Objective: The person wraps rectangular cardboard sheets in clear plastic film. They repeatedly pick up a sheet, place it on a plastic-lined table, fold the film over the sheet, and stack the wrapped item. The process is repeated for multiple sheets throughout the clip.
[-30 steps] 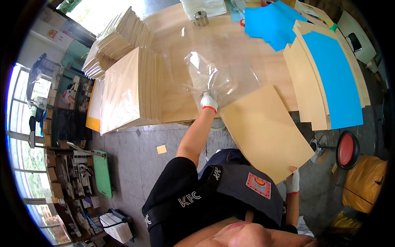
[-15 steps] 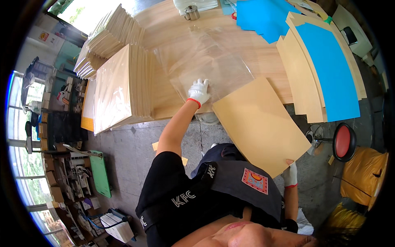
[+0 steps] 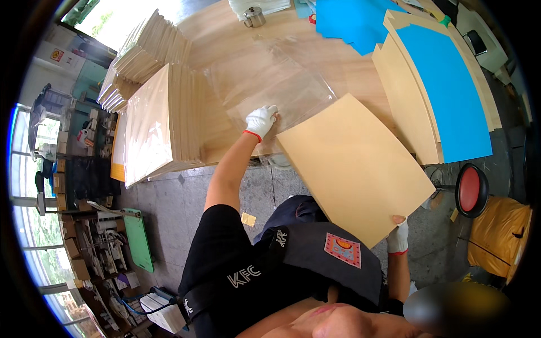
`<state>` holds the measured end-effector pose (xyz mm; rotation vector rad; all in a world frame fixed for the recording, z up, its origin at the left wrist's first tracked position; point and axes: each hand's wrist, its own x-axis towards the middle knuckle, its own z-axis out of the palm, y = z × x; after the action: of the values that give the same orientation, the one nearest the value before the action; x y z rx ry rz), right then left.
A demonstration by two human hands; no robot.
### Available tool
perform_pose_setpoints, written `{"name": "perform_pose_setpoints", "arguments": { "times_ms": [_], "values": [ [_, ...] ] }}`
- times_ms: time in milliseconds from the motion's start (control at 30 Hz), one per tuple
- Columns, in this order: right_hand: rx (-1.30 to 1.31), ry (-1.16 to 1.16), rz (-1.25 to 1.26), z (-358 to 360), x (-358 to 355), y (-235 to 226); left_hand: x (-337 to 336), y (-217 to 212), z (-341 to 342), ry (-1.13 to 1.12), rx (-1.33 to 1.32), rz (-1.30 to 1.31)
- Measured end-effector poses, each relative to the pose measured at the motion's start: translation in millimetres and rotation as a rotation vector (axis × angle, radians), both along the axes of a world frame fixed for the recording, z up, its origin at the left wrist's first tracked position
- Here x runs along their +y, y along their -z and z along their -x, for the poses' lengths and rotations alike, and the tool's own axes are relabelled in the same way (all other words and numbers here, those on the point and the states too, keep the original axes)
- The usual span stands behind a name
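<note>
My right hand (image 3: 398, 235), in a white glove with the thumb bare, grips the near corner of a large tan cardboard sheet (image 3: 355, 169). The sheet slants from my lap up to the table, its far edge beside a clear plastic bag (image 3: 287, 84). That bag lies flat on the wooden tabletop. At the bag's near edge, my left hand (image 3: 262, 120), gloved in white with a red cuff, has its fingers curled in a pinch on the film. The fingertips are partly hidden.
Plastic-wrapped tan boards stand in a tall stack (image 3: 163, 121) at left, with another stack (image 3: 149, 48) behind. Tan boards topped by a blue sheet (image 3: 448, 90) lie at right. Farther back are blue sheets (image 3: 355, 22) and a metal cup (image 3: 254, 17). A red-seated stool (image 3: 471, 190) stands right.
My left hand has gone from flatter fingers on the bag to a curled pinch at its edge. The tan sheet's far edge has come up nearer the bag. The view has shifted slightly.
</note>
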<state>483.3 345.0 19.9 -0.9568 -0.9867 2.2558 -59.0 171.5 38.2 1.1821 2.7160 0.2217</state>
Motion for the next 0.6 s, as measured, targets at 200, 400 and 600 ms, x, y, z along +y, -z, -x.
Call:
{"name": "perform_pose_setpoints", "arguments": {
  "times_ms": [200, 400, 600],
  "values": [
    [-0.046, -0.177, 0.030, 20.0, 11.9, -11.2, -4.2, -0.5, 10.8, 0.004, -0.156, -0.030],
    [0.019, -0.246, 0.125, 74.8, -3.2, -33.2, -9.2, -42.9, -5.3, 0.058, -0.186, -0.053],
    [0.031, -0.285, 0.099, 86.3, 10.2, -22.0, -101.9, 13.9, -10.0, 0.154, 0.067, -0.211]
  ]
}}
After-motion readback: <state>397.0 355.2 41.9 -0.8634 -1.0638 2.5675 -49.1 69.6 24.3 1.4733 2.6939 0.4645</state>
